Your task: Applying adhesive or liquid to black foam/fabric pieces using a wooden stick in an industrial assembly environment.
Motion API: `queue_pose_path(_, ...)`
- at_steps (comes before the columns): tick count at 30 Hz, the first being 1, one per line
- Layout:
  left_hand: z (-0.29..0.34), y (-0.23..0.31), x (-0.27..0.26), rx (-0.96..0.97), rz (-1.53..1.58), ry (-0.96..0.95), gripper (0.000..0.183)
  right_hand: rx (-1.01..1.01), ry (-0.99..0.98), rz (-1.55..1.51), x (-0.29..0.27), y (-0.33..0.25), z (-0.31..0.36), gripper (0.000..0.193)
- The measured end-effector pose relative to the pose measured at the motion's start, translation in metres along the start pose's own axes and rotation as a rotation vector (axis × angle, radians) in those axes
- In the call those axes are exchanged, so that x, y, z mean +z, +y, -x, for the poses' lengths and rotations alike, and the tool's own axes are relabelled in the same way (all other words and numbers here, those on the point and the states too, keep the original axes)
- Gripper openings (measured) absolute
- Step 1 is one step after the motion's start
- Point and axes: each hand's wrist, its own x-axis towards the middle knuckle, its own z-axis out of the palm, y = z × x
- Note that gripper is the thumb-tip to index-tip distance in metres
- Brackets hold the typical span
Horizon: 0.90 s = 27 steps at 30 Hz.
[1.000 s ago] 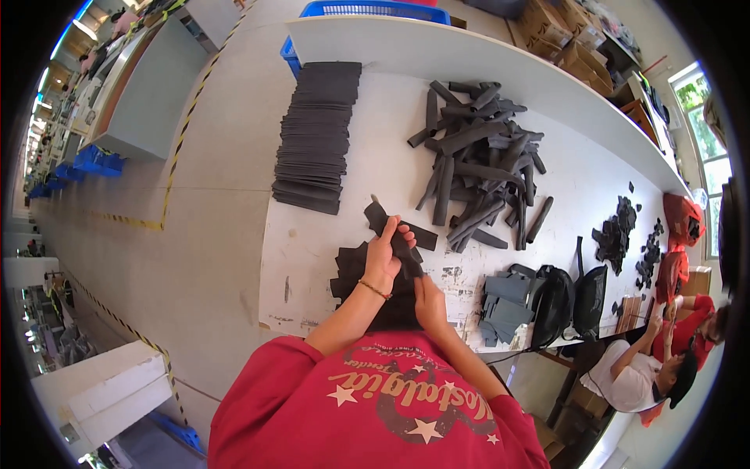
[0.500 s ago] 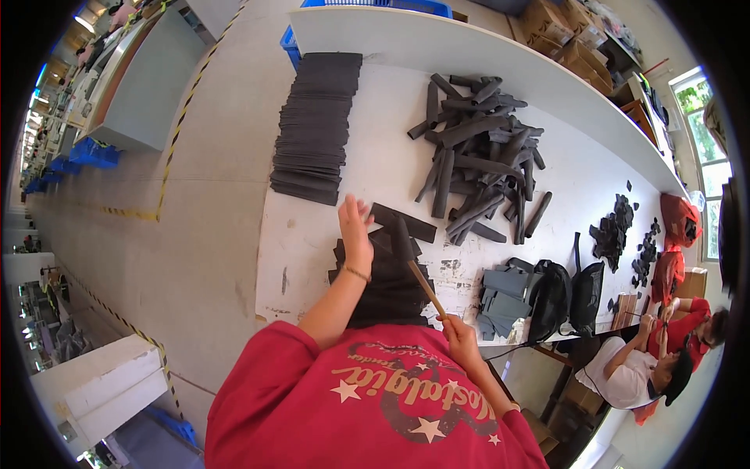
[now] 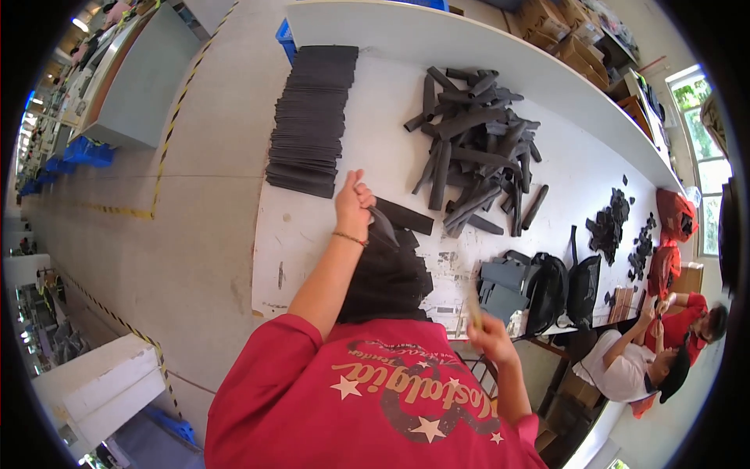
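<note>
My left hand (image 3: pixel 354 206) is closed on one end of a black fabric sleeve (image 3: pixel 383 229), which hangs over a dark heap of flat black pieces (image 3: pixel 381 283) at the table's near edge. A single flat black strip (image 3: pixel 408 216) lies just beyond it. Off to the right, my right hand (image 3: pixel 491 339) grips a thin wooden stick (image 3: pixel 474 309), blurred by motion and pointing away from me. Its bare end is apart from the sleeve.
A long overlapping row of flat black pieces (image 3: pixel 309 117) lies at the far left. Rolled black tubes (image 3: pixel 478 148) are piled at the back middle. Grey pieces (image 3: pixel 504 288) and black bags (image 3: pixel 548 293) sit at right; two people (image 3: pixel 625 367) work beyond. A raised board (image 3: pixel 469 39) edges the back.
The stick, whose far end was inside the black sleeve, has come out to the right with my right hand. My left hand, open before, has closed on the sleeve.
</note>
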Motion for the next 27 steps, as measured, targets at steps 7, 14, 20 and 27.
queue_pose_path(7, 0.039, -0.081, -0.007, -0.284, -0.048, 0.071, 0.019, -0.448, 0.347, -0.109, 0.071, -0.058, -0.131, 0.012)
queue_pose_path(14, 0.080, -0.053, 0.033, -0.120, -1.219, -0.817, 0.037, -0.540, 0.383, 0.039, 0.055, -0.091, -0.154, 0.018)
queue_pose_path(20, 0.110, -0.090, 0.015, -0.246, -0.812, -0.544, 0.032, -0.734, 0.701, 0.052, 0.036, -0.150, -0.195, 0.017)
queue_pose_path(27, 0.104, -0.092, -0.035, -0.108, -1.139, -0.604, 0.028, -0.790, 0.856, -0.054, -0.037, -0.226, -0.236, 0.026)
